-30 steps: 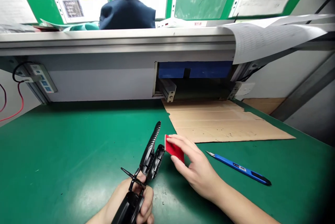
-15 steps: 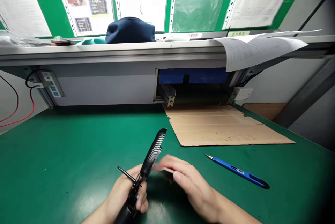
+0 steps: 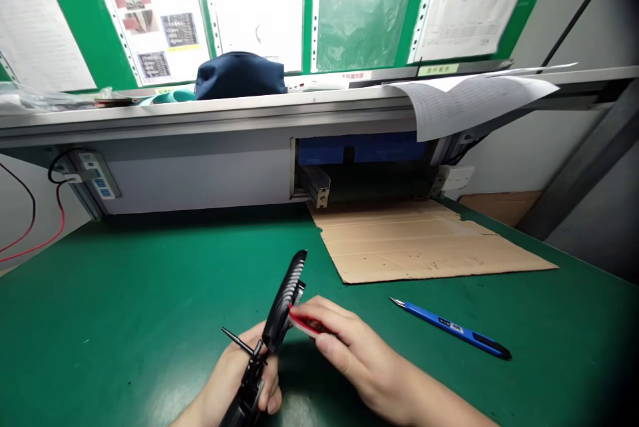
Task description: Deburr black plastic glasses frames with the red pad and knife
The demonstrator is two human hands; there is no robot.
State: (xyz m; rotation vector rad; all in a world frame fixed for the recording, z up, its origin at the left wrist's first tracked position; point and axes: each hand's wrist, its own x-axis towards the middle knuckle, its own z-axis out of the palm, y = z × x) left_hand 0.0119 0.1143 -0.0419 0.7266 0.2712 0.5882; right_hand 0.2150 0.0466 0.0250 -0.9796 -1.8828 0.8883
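Observation:
My left hand (image 3: 249, 374) is wrapped round the lower end of a long black plastic part (image 3: 283, 304), held upright and tilted over the green table (image 3: 124, 307). A thin black spike sticks out from the part near my fingers. My right hand (image 3: 344, 347) pinches a small flat red piece (image 3: 302, 322) and presses its edge against the black part's right side.
A blue craft knife (image 3: 452, 328) lies to the right of my hands. A flat cardboard sheet (image 3: 424, 247) lies behind it, before an opening under the shelf. A power strip (image 3: 94, 174) with red and black wires is mounted at the left. Papers overhang the shelf (image 3: 464, 104).
The red piece went from held apart and upright, beside the black part, to lying flatter with its edge against the part. Both hands moved slightly nearer to me.

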